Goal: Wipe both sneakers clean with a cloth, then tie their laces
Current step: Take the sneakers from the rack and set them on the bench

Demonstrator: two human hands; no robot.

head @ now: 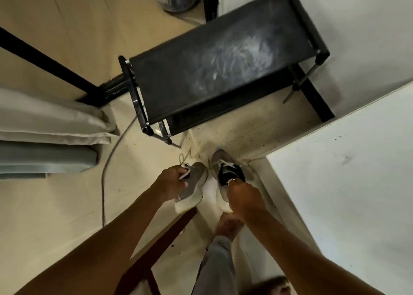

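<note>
Two grey sneakers with white soles hang above the floor, one in each of my hands. My left hand (172, 183) grips the left sneaker (193, 188) at its collar, and loose white laces (184, 157) trail from it. My right hand (240, 197) holds the right sneaker (223, 171) at its dark opening, fingers hooked inside. Its laces lie loose across the tongue. No cloth is in view.
A dusty black shoe rack (214, 71) stands just ahead against the wall. A white cabinet top (346, 183) is at the right. Folded cushions (44, 138) and a grey cable (107, 167) lie at the left. My bare foot (228, 225) and a dark wooden frame (156, 250) are below.
</note>
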